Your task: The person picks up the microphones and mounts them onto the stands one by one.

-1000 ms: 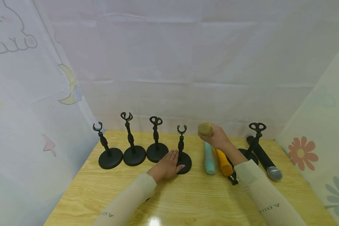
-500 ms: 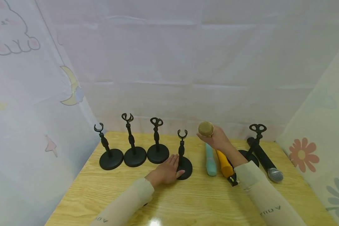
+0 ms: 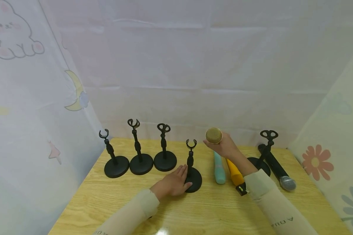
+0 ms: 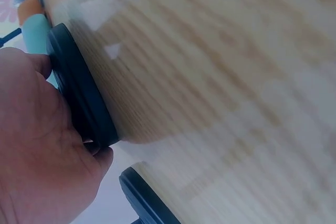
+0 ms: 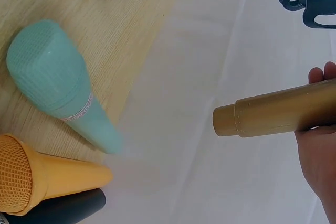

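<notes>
In the head view my left hand (image 3: pixel 175 182) holds the round black base of a microphone stand (image 3: pixel 195 180). The thumb lies over the base's near part, the fingers along its left side. The left wrist view shows fingertips at that base's edge (image 4: pixel 86 93). The stand is upright, its cradle holding nothing. Off to the right, my right hand (image 3: pixel 225 147) grips a gold microphone (image 3: pixel 213 135) in the air, its mesh head facing the camera. The right wrist view shows the gold handle (image 5: pixel 273 111) jutting from the fingers.
Three black microphone stands (image 3: pixel 140 163) stand in a row at left. A teal microphone (image 3: pixel 219 169), an orange microphone (image 3: pixel 236 173) and a black microphone (image 3: pixel 277 168) lie at right. Another stand (image 3: pixel 267 143) rises there, partly behind my right arm. A cloth wall backs the table.
My left hand has drawn the microphone stand toward me, away from the row. The right hand still holds the gold microphone in nearly the same place. The head view has shifted slightly.
</notes>
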